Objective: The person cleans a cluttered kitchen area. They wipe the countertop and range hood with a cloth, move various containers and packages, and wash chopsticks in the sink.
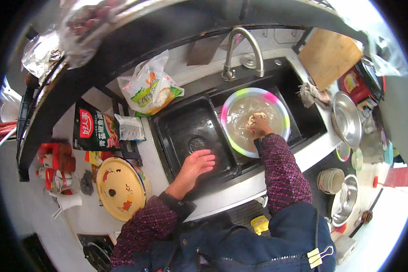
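In the right sink bowl sits a round basin [225,119] with a rainbow-coloured rim, holding cloudy water. My right hand [261,130] reaches into it, fingers closed around a pale, lumpy thing [257,117] whose kind I cannot make out. Over the front edge of the left sink bowl [179,129], my left hand [196,168] hangs with its fingers stretched out and nothing in it. That black bowl has a drain strainer [197,144] at its bottom. Behind the basin rises a curved metal faucet [259,56]; I see no stream coming from it.
Left of the sink are a filled plastic bag [152,90], a black food packet [95,127] and a yellow lidded enamel pot [121,188]. On the right lie a crumpled rag [312,94], a metal bowl [347,120] and a leaning wooden board [328,56]. A dark shelf edge [167,45] crosses above.
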{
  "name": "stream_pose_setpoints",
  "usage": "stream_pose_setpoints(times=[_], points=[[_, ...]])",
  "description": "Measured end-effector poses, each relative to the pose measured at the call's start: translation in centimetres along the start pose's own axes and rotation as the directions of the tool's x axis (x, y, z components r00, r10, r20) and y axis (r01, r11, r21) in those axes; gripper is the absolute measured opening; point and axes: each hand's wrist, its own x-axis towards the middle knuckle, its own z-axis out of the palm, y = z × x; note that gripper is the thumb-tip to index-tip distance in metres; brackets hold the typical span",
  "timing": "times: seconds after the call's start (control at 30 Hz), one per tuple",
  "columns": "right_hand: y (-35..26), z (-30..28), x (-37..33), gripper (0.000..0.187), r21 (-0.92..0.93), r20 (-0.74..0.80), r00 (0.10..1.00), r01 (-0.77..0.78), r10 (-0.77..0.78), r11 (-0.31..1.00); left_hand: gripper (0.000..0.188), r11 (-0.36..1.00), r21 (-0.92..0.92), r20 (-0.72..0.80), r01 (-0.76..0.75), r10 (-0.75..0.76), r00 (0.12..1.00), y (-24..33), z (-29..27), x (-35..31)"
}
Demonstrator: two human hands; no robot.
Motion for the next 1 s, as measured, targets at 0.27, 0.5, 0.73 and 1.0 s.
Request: stream_pose_setpoints(times=[0.27,0.5,0.73,1.0], points=[[3.2,2.3,1.0,0.027,0.104,0.520,0.837,0.135,-0.169,0.985,0.032,0.989,-0.100,0.077,-0.105,0.113,0.991,-2.5,0.1,2.0],[1.7,2.3,0.6,0.013,0.316,0.613,0.763,0.002,-0.206,0.949,0.062,0.990,-0.136,0.133,-0.029,0.047,0.990,-4.1,4.1,9.2],[-10.7,-14.9,-3.3,0.037,0.793,0.462,0.887,-0.422,0.018,0.440,0.079,0.984,-0.166,0.186,-0.065,0.096,0.978,-4.9,9.3,15.6],[-12.8,-17.0,-5.8,0.040,0.820,0.177,0.970,-0.239,0.166,0.521,0.027,0.755,-0.656,0.088,0.016,0.055,0.995,-5.3,17.9,23.5]])
